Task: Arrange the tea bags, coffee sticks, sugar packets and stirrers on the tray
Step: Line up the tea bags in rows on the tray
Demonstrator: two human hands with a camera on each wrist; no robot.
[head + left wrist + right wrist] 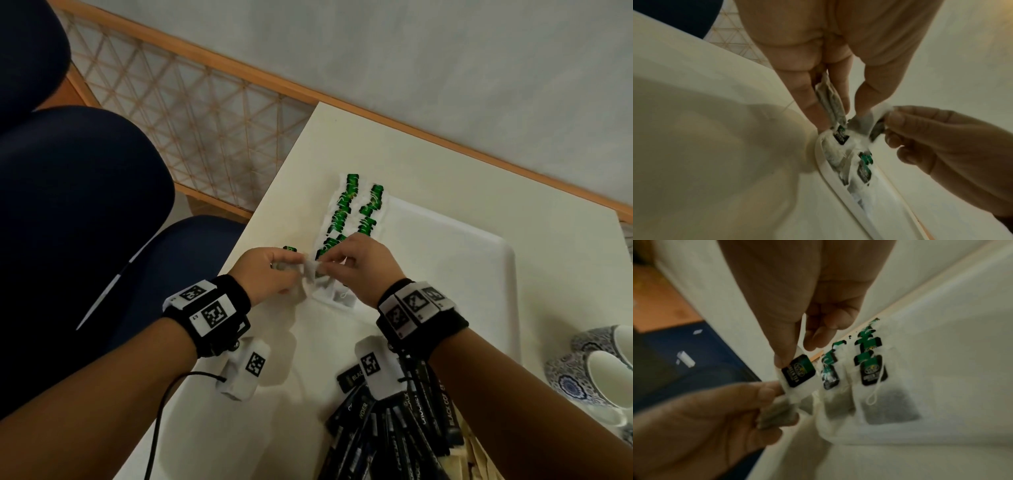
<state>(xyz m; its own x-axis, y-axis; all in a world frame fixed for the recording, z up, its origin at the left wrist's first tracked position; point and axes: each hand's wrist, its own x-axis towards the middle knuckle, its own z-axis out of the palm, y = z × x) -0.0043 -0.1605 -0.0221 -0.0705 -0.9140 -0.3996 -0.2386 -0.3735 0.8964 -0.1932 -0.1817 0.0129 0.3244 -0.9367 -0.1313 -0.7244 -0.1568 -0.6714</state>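
Tea bags (346,209) with green tags lie in two rows along the left side of the white tray (479,260). Both hands meet over the tray's near left corner. My left hand (291,270) grips a small bunch of tea bags (830,100) between its fingers. My right hand (329,265) pinches a single tea bag (797,369) with a black and green tag, and the left thumb touches that bag too. In the right wrist view the laid rows (871,369) lie just beyond the pinched bag. Black coffee sticks (394,428) lie heaped at the near edge.
Blue-and-white cups (596,370) stand at the right of the cream table (342,144). Pale wooden stirrers (476,455) show beside the coffee sticks. Dark blue chairs (85,205) stand to the left of the table. The tray's right half is bare.
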